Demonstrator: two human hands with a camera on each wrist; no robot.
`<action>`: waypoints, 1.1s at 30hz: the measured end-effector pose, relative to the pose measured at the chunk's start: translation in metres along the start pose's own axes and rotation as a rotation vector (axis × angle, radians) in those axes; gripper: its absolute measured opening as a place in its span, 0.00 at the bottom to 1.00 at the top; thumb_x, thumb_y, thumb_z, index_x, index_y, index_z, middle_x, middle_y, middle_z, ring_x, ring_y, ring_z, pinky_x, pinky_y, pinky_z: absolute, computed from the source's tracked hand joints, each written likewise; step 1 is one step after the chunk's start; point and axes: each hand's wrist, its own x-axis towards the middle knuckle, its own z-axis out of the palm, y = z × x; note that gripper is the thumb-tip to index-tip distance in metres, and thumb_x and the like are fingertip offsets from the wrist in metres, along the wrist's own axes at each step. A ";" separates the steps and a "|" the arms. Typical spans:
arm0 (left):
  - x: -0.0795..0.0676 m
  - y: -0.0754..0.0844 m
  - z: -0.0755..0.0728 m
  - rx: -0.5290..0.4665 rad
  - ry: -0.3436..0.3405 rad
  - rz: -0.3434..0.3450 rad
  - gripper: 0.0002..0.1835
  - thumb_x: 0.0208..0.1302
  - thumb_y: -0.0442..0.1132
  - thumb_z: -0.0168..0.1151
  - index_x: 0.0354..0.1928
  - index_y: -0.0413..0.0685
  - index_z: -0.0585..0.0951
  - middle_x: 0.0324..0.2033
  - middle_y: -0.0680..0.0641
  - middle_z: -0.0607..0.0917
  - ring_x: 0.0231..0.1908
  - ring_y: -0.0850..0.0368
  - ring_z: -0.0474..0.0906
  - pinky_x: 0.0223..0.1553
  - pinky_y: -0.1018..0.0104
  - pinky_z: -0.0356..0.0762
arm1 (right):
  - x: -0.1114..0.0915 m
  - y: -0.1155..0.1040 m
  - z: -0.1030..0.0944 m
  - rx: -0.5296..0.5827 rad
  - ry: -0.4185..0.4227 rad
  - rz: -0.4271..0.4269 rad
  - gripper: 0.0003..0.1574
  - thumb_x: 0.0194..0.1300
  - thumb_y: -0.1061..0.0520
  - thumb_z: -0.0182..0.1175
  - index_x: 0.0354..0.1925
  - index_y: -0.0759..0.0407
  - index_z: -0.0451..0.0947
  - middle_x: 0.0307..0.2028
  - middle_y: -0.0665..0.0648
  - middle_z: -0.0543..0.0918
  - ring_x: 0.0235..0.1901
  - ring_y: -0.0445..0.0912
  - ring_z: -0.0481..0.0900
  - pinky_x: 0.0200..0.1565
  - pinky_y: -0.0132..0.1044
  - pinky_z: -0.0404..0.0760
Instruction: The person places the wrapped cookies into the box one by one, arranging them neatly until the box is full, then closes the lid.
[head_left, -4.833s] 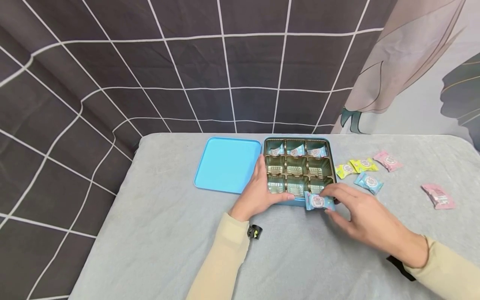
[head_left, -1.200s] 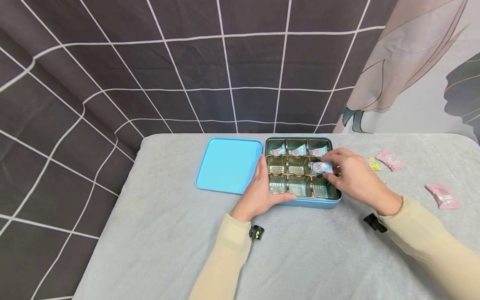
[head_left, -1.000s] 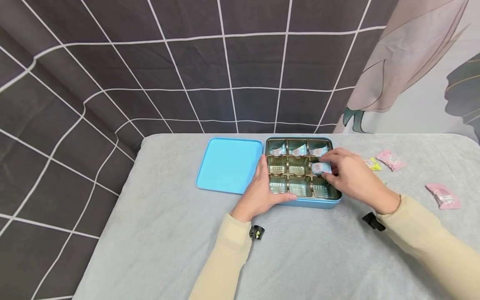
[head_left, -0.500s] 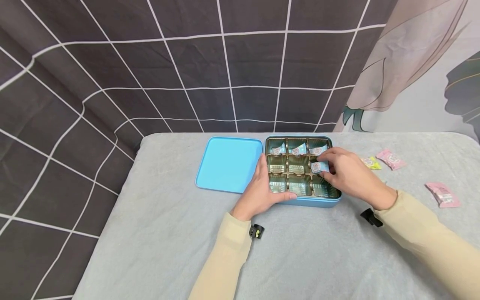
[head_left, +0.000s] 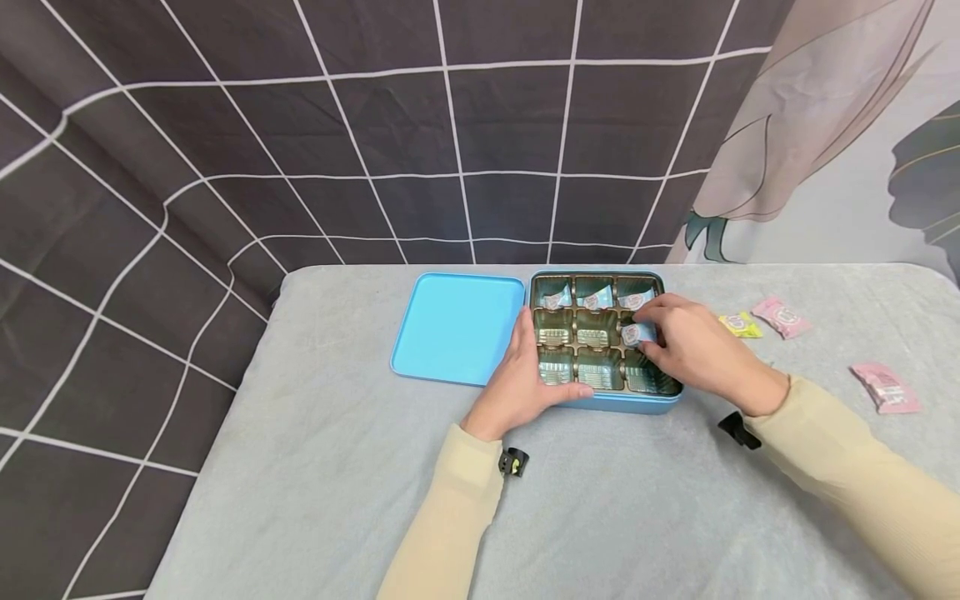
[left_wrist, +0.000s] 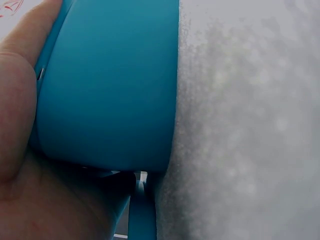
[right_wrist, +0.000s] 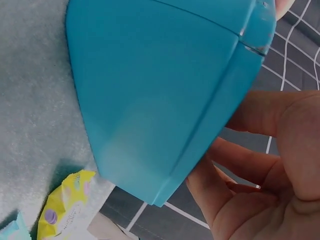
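Note:
A blue tin (head_left: 630,404) holds a gold plastic tray of small compartments. Three blue wrapped candies (head_left: 596,298) lie along its back row. My left hand (head_left: 517,385) braces the near left corner, straight fingers along the side and thumb on the front rim (left_wrist: 42,100). With thumb and fingertips, my right hand (head_left: 697,350) pinches another blue wrapped candy (head_left: 636,334) in the right compartment of the middle row; its far end is hidden by the fingers. In the right wrist view the tin's side fills the middle and covers the candy.
The blue lid (head_left: 459,329) lies left of the tin. To the right are a yellow candy (head_left: 741,325) and pink candies (head_left: 782,317); another blue candy (right_wrist: 15,230) shows in the right wrist view. Grey cloth covers the table; a dark grid curtain (head_left: 495,208) hangs behind.
My right hand has carried the blue candy from the tin's front right edge to the middle row. Over the last second it shifts only slightly. The left hand stays at its corner.

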 end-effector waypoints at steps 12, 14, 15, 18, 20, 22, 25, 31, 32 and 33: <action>-0.001 0.001 -0.001 0.000 -0.003 -0.012 0.74 0.50 0.63 0.76 0.80 0.52 0.29 0.80 0.49 0.32 0.77 0.53 0.40 0.73 0.53 0.55 | 0.003 -0.002 -0.001 0.011 -0.053 0.014 0.22 0.60 0.68 0.61 0.52 0.78 0.79 0.51 0.72 0.80 0.47 0.63 0.81 0.49 0.58 0.79; -0.001 0.001 -0.001 -0.001 -0.002 -0.013 0.74 0.50 0.63 0.76 0.79 0.52 0.29 0.80 0.48 0.32 0.77 0.53 0.41 0.72 0.53 0.55 | 0.003 -0.003 -0.001 0.009 -0.058 0.017 0.22 0.60 0.68 0.60 0.52 0.79 0.79 0.51 0.72 0.79 0.46 0.62 0.81 0.47 0.56 0.79; -0.001 0.001 -0.001 -0.002 -0.002 -0.013 0.74 0.51 0.63 0.76 0.80 0.52 0.29 0.80 0.48 0.32 0.77 0.53 0.41 0.72 0.54 0.55 | 0.003 -0.003 -0.001 0.006 -0.060 0.017 0.22 0.60 0.68 0.59 0.52 0.79 0.79 0.51 0.72 0.79 0.45 0.62 0.81 0.47 0.56 0.80; -0.002 0.001 -0.001 -0.002 -0.002 -0.013 0.74 0.50 0.63 0.76 0.79 0.52 0.29 0.80 0.48 0.32 0.77 0.53 0.41 0.72 0.54 0.55 | 0.003 -0.003 -0.001 0.000 -0.060 0.018 0.21 0.60 0.68 0.59 0.51 0.79 0.79 0.50 0.72 0.79 0.43 0.61 0.81 0.44 0.54 0.80; -0.002 0.001 -0.001 -0.003 -0.001 -0.010 0.74 0.50 0.64 0.76 0.80 0.52 0.29 0.80 0.48 0.32 0.77 0.53 0.41 0.72 0.53 0.55 | 0.003 -0.003 0.000 -0.005 -0.053 0.014 0.20 0.60 0.69 0.59 0.50 0.79 0.79 0.49 0.72 0.78 0.42 0.60 0.81 0.43 0.53 0.80; -0.002 0.001 -0.001 -0.001 -0.002 -0.009 0.74 0.50 0.64 0.76 0.80 0.51 0.29 0.80 0.48 0.32 0.77 0.52 0.41 0.72 0.53 0.55 | 0.003 -0.003 0.000 -0.010 -0.045 0.006 0.20 0.59 0.69 0.59 0.50 0.79 0.80 0.48 0.71 0.78 0.41 0.59 0.80 0.42 0.53 0.80; -0.001 0.000 -0.001 -0.001 -0.003 -0.006 0.74 0.50 0.64 0.76 0.80 0.51 0.30 0.80 0.48 0.32 0.77 0.53 0.41 0.72 0.53 0.55 | 0.004 -0.002 -0.001 -0.021 -0.042 -0.006 0.19 0.58 0.70 0.61 0.48 0.78 0.81 0.46 0.71 0.78 0.40 0.58 0.79 0.41 0.52 0.80; -0.001 0.001 -0.001 -0.005 -0.007 -0.012 0.73 0.51 0.64 0.76 0.79 0.53 0.29 0.80 0.49 0.31 0.77 0.53 0.41 0.72 0.53 0.55 | 0.006 -0.003 -0.001 -0.039 -0.060 -0.029 0.17 0.56 0.72 0.63 0.46 0.77 0.83 0.45 0.69 0.79 0.39 0.57 0.80 0.39 0.51 0.81; -0.001 0.001 -0.001 -0.006 -0.009 -0.013 0.73 0.51 0.64 0.76 0.79 0.53 0.29 0.80 0.49 0.31 0.77 0.53 0.41 0.72 0.53 0.55 | 0.006 -0.003 -0.001 -0.041 -0.056 -0.040 0.17 0.56 0.72 0.63 0.45 0.76 0.83 0.44 0.69 0.79 0.38 0.57 0.80 0.39 0.51 0.81; -0.001 0.001 -0.001 -0.006 -0.011 -0.014 0.73 0.51 0.64 0.76 0.79 0.53 0.29 0.80 0.49 0.31 0.77 0.53 0.41 0.72 0.53 0.55 | 0.006 -0.003 -0.001 -0.044 -0.048 -0.051 0.16 0.56 0.72 0.62 0.45 0.76 0.83 0.44 0.69 0.80 0.38 0.57 0.81 0.39 0.51 0.82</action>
